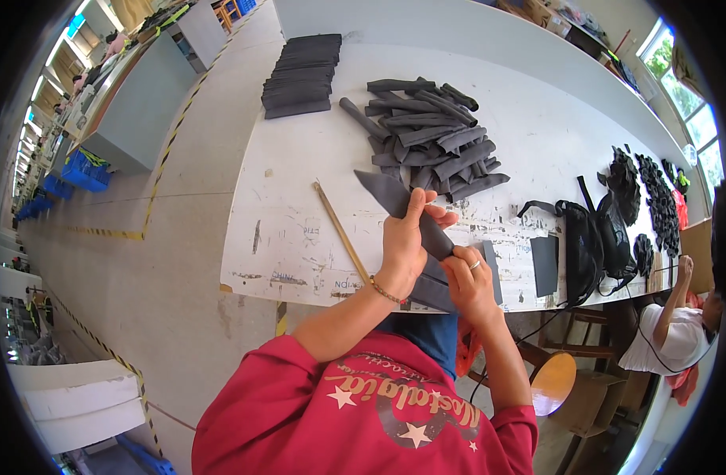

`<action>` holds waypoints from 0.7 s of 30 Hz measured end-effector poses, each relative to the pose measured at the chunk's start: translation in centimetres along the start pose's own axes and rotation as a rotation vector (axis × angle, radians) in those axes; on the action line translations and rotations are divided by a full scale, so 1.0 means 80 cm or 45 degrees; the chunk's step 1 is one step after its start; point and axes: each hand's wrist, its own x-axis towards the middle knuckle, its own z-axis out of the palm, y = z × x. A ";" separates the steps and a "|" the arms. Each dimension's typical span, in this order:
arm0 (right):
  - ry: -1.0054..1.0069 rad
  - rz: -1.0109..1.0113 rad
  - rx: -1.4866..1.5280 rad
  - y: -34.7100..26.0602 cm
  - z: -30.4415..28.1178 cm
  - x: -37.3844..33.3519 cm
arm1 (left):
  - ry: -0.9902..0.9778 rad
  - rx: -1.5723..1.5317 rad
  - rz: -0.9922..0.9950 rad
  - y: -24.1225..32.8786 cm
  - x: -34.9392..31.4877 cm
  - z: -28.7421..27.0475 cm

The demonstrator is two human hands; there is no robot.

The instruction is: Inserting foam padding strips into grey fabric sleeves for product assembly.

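Observation:
Both hands hold one dark grey strip of fabric (pixel 384 192) above the table's near edge. My left hand (pixel 405 241) is closed round its middle, the thumb lying on top; the pointed far end sticks out beyond it. At the near end my right hand (pixel 469 283) pinches the strip between thumb and fingers. Under and beside my hands lie flat dark fabric pieces (pixel 431 294), partly hidden by them. A thin wooden stick (pixel 341 229) lies left of my left hand, one end passing behind the wrist. Farther off is a loose heap of folded or rolled dark strips (pixel 450 138).
A neat stack of dark pieces (pixel 302 77) sits at the table's (pixel 280 182) far left. To the right are a flat dark panel (pixel 545 267), black bags (pixel 582 249) and black bundles (pixel 659 190). Another person (pixel 667 336) sits at far right near a stool (pixel 554 383).

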 end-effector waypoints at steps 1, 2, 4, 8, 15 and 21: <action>0.000 -0.004 -0.001 0.001 0.000 0.000 | -0.012 -0.035 0.006 -0.002 -0.002 -0.002; 0.007 -0.010 -0.012 0.004 0.001 -0.002 | -0.014 -0.037 0.010 -0.005 -0.004 -0.003; 0.013 -0.025 -0.022 0.006 0.001 -0.001 | -0.040 -0.046 0.003 -0.007 -0.009 -0.003; 0.018 -0.023 0.002 0.002 -0.003 0.006 | -0.124 -0.108 0.002 -0.011 -0.011 -0.007; -0.016 -0.045 0.056 -0.003 -0.005 0.020 | -0.209 -0.195 -0.025 -0.013 -0.017 -0.013; -0.017 -0.019 0.099 -0.006 -0.002 0.027 | -0.269 -0.292 0.002 -0.017 -0.021 -0.015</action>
